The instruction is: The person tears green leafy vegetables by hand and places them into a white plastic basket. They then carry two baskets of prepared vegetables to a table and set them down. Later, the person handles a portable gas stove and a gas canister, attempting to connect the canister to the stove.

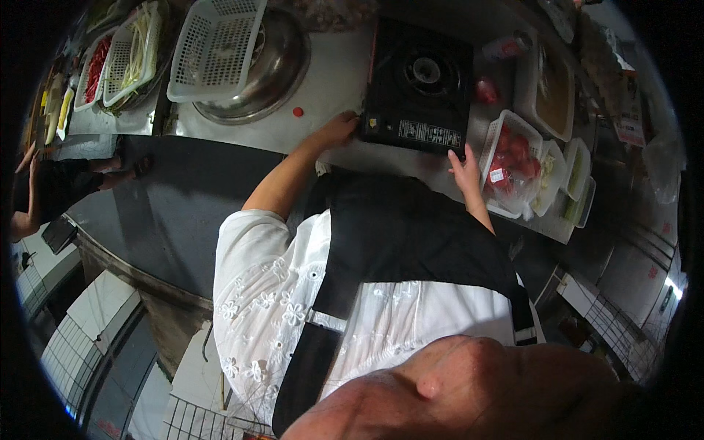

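Note:
A black portable gas stove point(379, 82) with a round burner point(425, 70) sits on the metal counter before me. My left hand point(340, 131) is at the stove's left side near its front corner. Its fingers are curled, and I cannot tell whether they grip the edge. At the front right corner of the stove is my right hand point(466, 173), thumb and forefinger spread, the thumb at the front edge. Left of the stove, a small red cap-like disc point(298, 112) lies on the counter. No pot stands on the burner.
A white perforated basket point(184, 82) rests over a steel basin point(286, 82). Right of the stove are a basket with red bagged packages point(514, 148), a tub of brownish contents point(553, 93) and a can point(507, 47). Baskets of red chillies point(98, 66) and pale stems point(135, 52) stand left; another person point(49, 184) is beyond.

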A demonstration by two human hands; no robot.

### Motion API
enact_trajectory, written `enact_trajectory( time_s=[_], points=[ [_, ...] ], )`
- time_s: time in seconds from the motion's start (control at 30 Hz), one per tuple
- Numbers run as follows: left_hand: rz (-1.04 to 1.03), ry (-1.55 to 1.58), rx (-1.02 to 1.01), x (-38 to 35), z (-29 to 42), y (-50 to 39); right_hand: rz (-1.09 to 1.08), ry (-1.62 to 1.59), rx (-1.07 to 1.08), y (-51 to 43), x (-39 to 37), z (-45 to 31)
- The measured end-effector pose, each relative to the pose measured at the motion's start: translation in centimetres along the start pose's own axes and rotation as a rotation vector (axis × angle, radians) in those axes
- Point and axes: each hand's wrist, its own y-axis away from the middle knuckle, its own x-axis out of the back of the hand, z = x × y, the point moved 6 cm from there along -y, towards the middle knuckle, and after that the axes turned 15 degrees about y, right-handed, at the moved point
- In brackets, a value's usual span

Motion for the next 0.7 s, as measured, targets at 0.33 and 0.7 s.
enact_trajectory(
  time_s=[0.33,0.7],
  points=[
    [-0.029,-0.743,-0.913,-1.2,2.8,3.9,0.017,0.021,0.033,0.8,0.2,-0.5],
    [0.001,-0.656,-0.808,-0.2,1.7,3.2,0.033,-0.01,0.019,0.5,-0.1,-0.1]
  ],
)
